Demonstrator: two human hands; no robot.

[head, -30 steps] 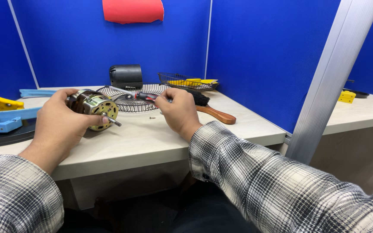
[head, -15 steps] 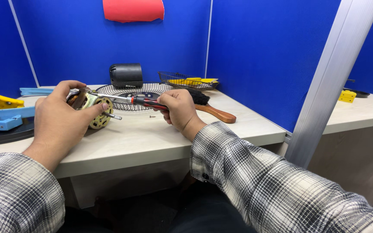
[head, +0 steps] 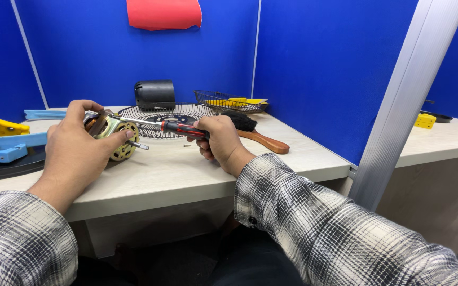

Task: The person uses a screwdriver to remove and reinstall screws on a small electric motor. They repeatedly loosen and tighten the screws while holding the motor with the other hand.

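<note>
Here, left hand [head: 75,151] fingers are wrapping a heavy, rigid metal motor [head: 113,136] at left-centre; right hand [head: 221,140] is gripping a screwdriver [head: 178,128].

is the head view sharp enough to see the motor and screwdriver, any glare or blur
Head view: evenly lit, no strong glare; the motor in the left hand and the screwdriver in the right hand are fairly sharp; soft shadows lie under the hands on the desk; the near sleeves look slightly soft.
</note>
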